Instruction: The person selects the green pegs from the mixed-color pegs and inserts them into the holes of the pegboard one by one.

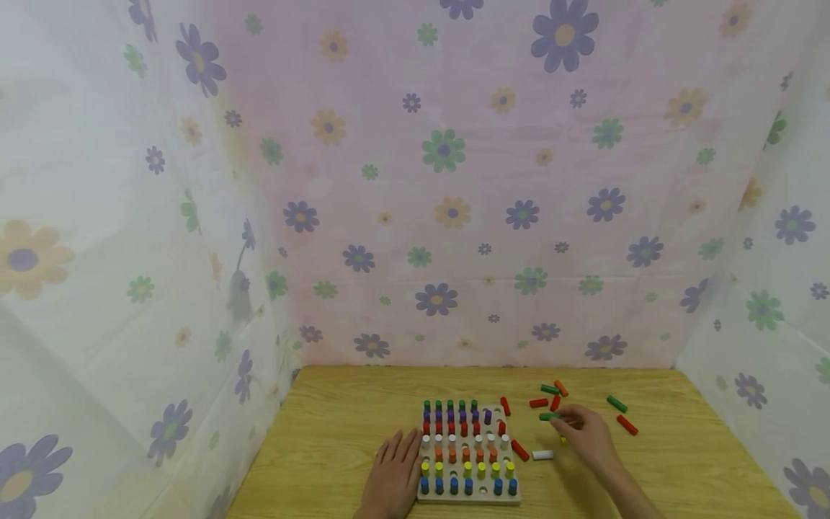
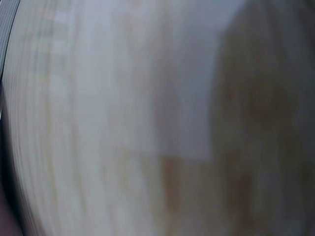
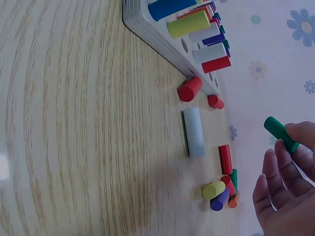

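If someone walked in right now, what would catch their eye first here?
Probably the wooden peg board at the near middle of the table, filled with rows of colored pegs. Just right of it, the right hand pinches a green peg among loose pegs scattered on the wood, while the left hand rests flat against the board's left edge.

You're at a makeshift recording booth: flower-printed cloth point(image 1: 447, 187) screens three sides of a wooden tabletop point(image 1: 337, 440) holding a peg board point(image 1: 467, 450).
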